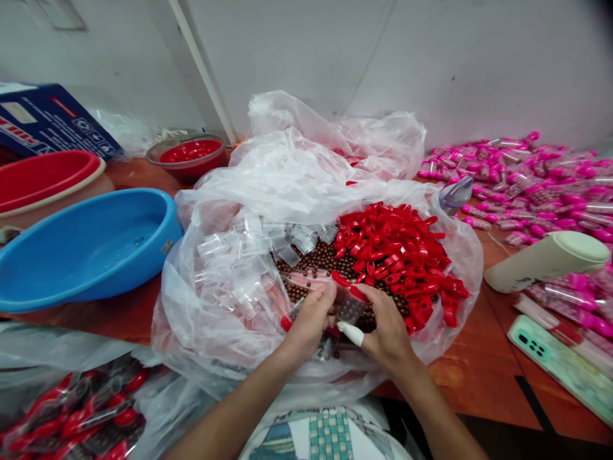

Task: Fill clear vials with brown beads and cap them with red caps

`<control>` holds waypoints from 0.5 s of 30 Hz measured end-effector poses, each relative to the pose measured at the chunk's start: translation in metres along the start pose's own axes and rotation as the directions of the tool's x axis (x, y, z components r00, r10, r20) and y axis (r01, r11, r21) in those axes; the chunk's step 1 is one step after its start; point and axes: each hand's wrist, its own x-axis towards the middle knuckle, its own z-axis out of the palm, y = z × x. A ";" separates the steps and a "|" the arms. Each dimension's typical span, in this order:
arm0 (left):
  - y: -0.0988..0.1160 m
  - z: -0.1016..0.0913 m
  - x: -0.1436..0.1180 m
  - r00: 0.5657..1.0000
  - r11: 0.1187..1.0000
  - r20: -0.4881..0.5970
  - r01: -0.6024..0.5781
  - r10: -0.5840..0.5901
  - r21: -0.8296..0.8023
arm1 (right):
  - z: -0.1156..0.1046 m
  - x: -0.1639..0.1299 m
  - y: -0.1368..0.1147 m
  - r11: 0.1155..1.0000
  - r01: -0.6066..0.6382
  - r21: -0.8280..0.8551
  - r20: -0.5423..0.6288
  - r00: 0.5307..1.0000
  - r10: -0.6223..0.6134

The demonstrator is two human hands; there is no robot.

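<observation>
My left hand (307, 322) is closed, its fingertips pinching a red plastic piece (340, 279). Beside it, my right hand (387, 327) grips a short clear plastic tube (351, 310) with dark beads inside and red at its upper end. White tape (352, 333) covers my right thumb. Both hands are over an open clear plastic bag (182, 306). In the bag lie brown beads (318, 259), a heap of red plastic caps (393, 246) on the right and empty clear tubes (239, 281) on the left. My fingers partly hide the tube.
Left stand a blue basin (96, 255), a red basin (48, 179) and a blue box (57, 121). A bowl of red pieces (191, 153) sits behind. Pink-capped tubes (522, 172), a pale cylinder (546, 260) and a phone (565, 364) lie right. Filled red tubes (81, 415) are front left.
</observation>
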 end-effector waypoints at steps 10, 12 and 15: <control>0.008 0.000 -0.009 0.957 0.947 0.115 0.283 -0.267 -0.151 | 0.001 -0.013 -0.013 0.992 0.113 -0.060 0.065 0.992 -0.110; 0.005 0.000 -0.010 0.953 0.941 0.089 0.301 -0.290 -0.152 | 0.004 -0.015 -0.012 0.994 0.107 -0.034 0.027 0.994 -0.106; 0.001 0.001 -0.012 0.955 0.945 0.072 0.295 -0.287 -0.142 | 0.004 -0.014 -0.012 0.995 0.091 -0.038 0.007 0.996 -0.091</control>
